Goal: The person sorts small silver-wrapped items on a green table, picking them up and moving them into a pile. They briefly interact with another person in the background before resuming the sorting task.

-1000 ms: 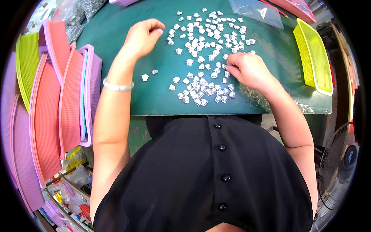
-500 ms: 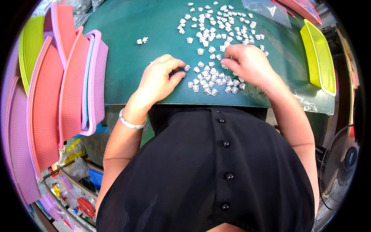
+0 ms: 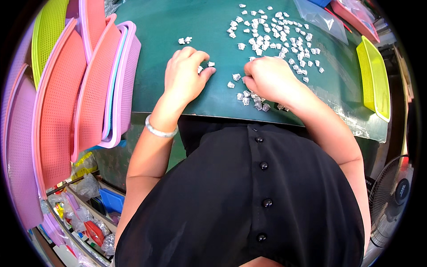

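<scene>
Many small silver, faceted bead-like pieces (image 3: pixel 262 42) lie scattered over the green tabletop (image 3: pixel 155 89). My left hand (image 3: pixel 183 75) is curled at the left of the spread, with one silver piece (image 3: pixel 211 64) between thumb and index fingertips. Another piece (image 3: pixel 200 69) shows in the gap behind them. My right hand (image 3: pixel 269 79) has its fingers bent in and the thumb pressed to them, low over a near cluster of pieces (image 3: pixel 258 106). What its fingertips hold is hidden; a bit of silver shows beside the thumb. Beyond my left hand sits a small group of pieces (image 3: pixel 185 40).
Stacked plastic baskets (image 3: pixel 58 102) in pink, purple and green stand at the left. A yellow-green basket (image 3: pixel 372 80) rests at the table's right edge. A clear plastic bag (image 3: pixel 322 20) and a pink tray (image 3: pixel 356 20) lie far right. Lower right is a fan (image 3: pixel 391 200).
The view has shifted, moving the scene rightward. My right hand has come nearer over the near cluster, which shows fewer pieces. A second piece now shows at my left hand.
</scene>
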A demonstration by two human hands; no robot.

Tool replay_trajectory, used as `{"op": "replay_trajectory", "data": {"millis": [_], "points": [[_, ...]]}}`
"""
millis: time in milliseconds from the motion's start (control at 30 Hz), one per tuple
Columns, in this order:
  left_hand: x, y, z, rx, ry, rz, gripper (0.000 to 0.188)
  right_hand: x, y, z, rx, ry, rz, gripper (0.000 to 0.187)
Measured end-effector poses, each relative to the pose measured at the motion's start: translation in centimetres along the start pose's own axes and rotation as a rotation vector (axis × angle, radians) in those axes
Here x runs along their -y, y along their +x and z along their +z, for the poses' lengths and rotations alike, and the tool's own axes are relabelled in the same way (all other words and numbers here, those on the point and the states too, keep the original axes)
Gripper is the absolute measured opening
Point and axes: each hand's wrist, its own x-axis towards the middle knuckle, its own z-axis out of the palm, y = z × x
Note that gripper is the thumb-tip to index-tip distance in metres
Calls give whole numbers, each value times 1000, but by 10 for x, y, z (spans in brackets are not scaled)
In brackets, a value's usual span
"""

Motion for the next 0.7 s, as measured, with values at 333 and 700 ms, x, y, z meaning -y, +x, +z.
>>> {"op": "replay_trajectory", "data": {"millis": [333, 700], "points": [[12, 25, -3, 205, -42, 244, 8, 1, 2, 12, 3, -92, -7, 14], [14, 31, -3, 199, -242, 195, 28, -4, 8, -7, 20, 43, 94, 13]]}}
